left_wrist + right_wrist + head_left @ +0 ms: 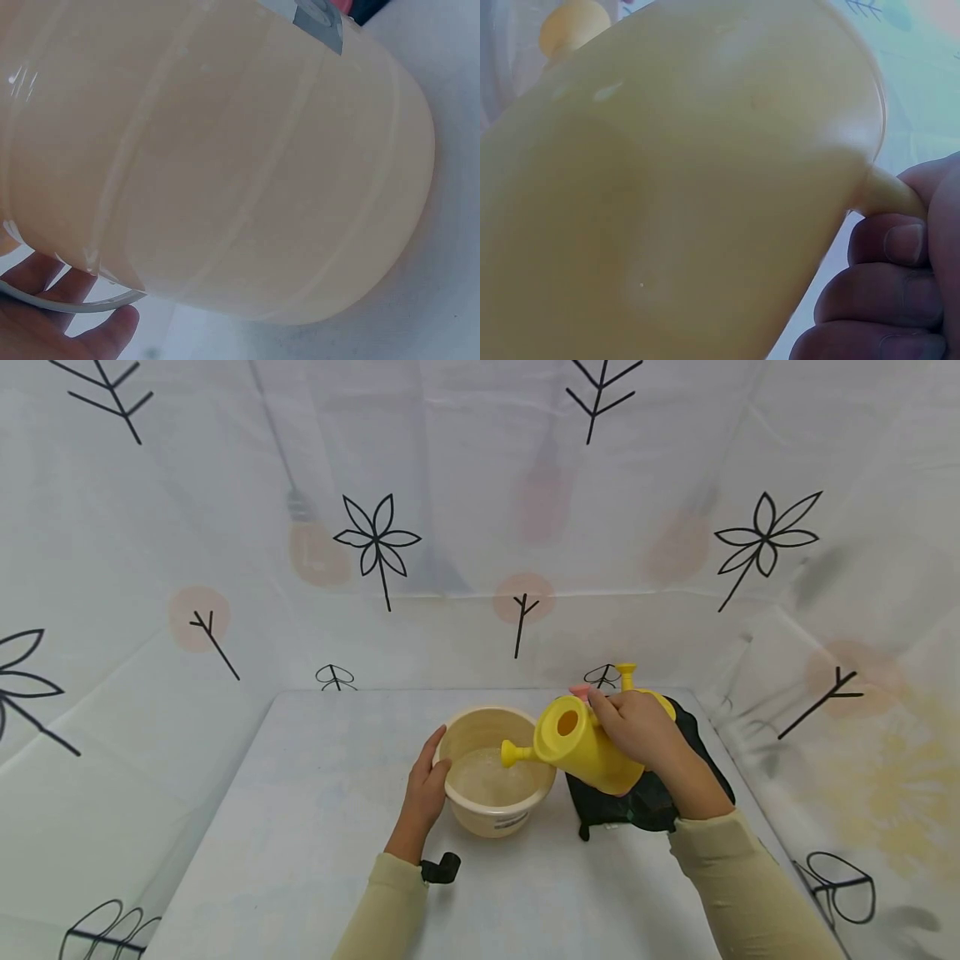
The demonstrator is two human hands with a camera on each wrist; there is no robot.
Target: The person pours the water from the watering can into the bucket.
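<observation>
A cream plastic bucket [498,818] stands upright on the white table, with a printed label low on its front. My left hand [427,785] holds it at its left rim; in the left wrist view a thin pale handle [82,306] crosses the fingers. My right hand [637,727] grips the handle of a yellow watering can [592,756], fingers curled round it in the right wrist view. The can is tipped to the left, its round spout head [574,28] over the bucket's opening. No stream shows at the spout.
A black cloth or bag [652,806] lies on the table to the right, under the raised can. Behind the right hand stands another yellow spouted piece [627,675], next to a small pink part [580,692]. Printed white cloth walls [450,635] enclose the table.
</observation>
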